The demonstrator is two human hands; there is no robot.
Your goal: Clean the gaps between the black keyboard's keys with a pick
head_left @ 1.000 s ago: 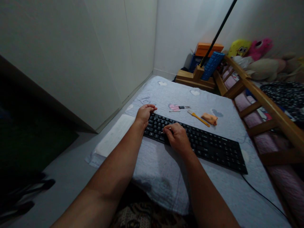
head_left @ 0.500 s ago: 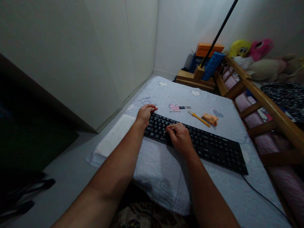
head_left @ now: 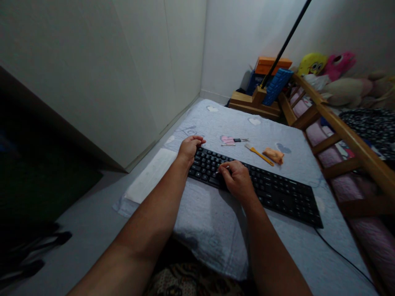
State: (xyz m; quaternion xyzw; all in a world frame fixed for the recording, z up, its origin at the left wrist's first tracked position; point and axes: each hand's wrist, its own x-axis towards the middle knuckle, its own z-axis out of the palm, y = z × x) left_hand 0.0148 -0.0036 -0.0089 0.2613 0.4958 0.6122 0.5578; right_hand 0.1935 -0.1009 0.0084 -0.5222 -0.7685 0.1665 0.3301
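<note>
A black keyboard (head_left: pixel 284 195) lies at a slant on the pale blue cloth (head_left: pixel 210 222). At its left end, my left hand (head_left: pixel 190 148) has its fingers curled around the upper left corner. Over the keys left of the middle, my right hand (head_left: pixel 236 174) pinches a thin white cotton swab (head_left: pixel 217 172), its tip down at the keys. Beyond the keyboard lie a yellow-handled brush (head_left: pixel 261 155), a crumpled orange-brown cloth (head_left: pixel 274 156), a small black-and-metal tool (head_left: pixel 240 140) and a small white stick (head_left: pixel 227 144).
White paper (head_left: pixel 151 174) lies left of the keyboard. A cable (head_left: pixel 342 255) runs off its right end. A wooden rail (head_left: pixel 354 135) borders the right side, a tall pale cabinet (head_left: pixel 123 82) the left. A wooden stand (head_left: pixel 256 100) holds a dark pole behind.
My right hand has shifted very slightly to the right over the keys, with the swab still pinched. My left hand keeps its place at the keyboard's corner.
</note>
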